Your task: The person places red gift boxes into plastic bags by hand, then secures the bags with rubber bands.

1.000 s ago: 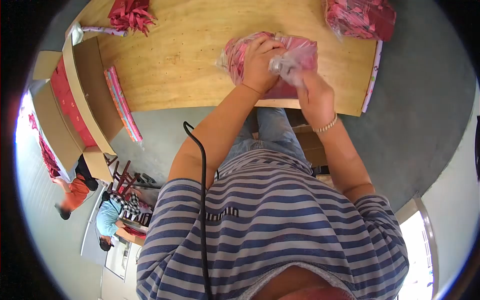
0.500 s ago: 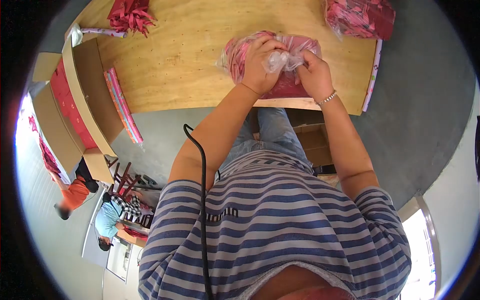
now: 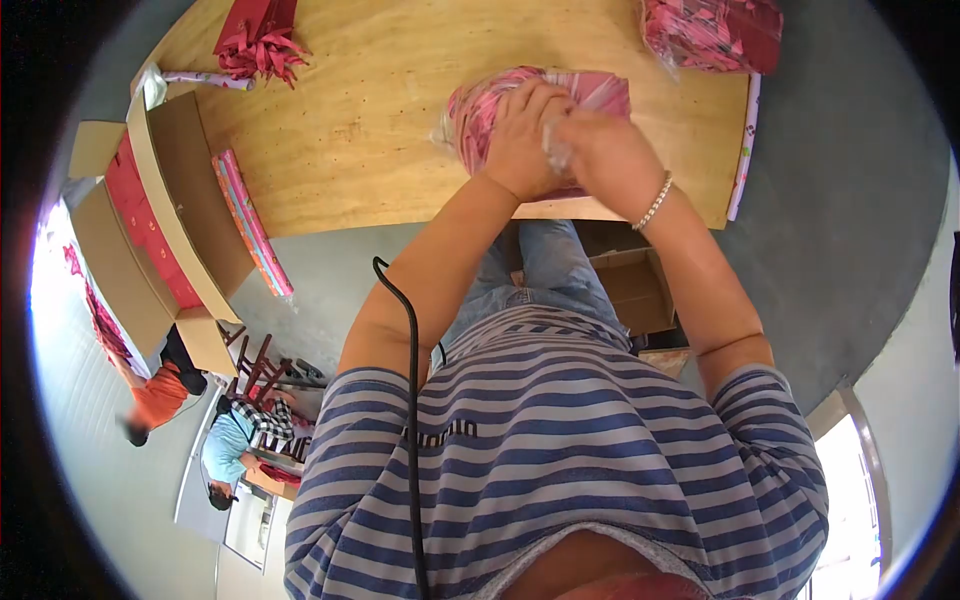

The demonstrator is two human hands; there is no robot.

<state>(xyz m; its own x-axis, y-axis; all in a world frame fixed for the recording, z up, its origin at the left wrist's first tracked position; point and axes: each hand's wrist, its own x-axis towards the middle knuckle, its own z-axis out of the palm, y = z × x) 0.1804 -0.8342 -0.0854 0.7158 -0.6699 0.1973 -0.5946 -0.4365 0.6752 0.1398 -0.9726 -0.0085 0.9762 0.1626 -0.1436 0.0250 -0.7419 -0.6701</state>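
Observation:
A clear plastic bag [image 3: 602,92] packed with pink and red folded items lies near the table's front edge. My left hand [image 3: 522,140] rests over its left part, fingers closed on the bag's gathered plastic. Against it, my right hand [image 3: 612,165], with a beaded bracelet on the wrist, is closed at the same bunched plastic; motion blurs it, and its fingertips are mostly hidden. A whitish twist of plastic shows between the two hands.
On the wooden table [image 3: 350,130] are red ribbon-handled bags [image 3: 258,45] and another filled plastic bag [image 3: 710,35]. An open carton [image 3: 180,190] with red contents and patterned rolls [image 3: 250,222] stand left. Two people [image 3: 165,395] work beyond.
My right hand has moved left and turned over against my left hand, covering much of the bunched plastic. My left hand stays on the bag. The view has shifted slightly.

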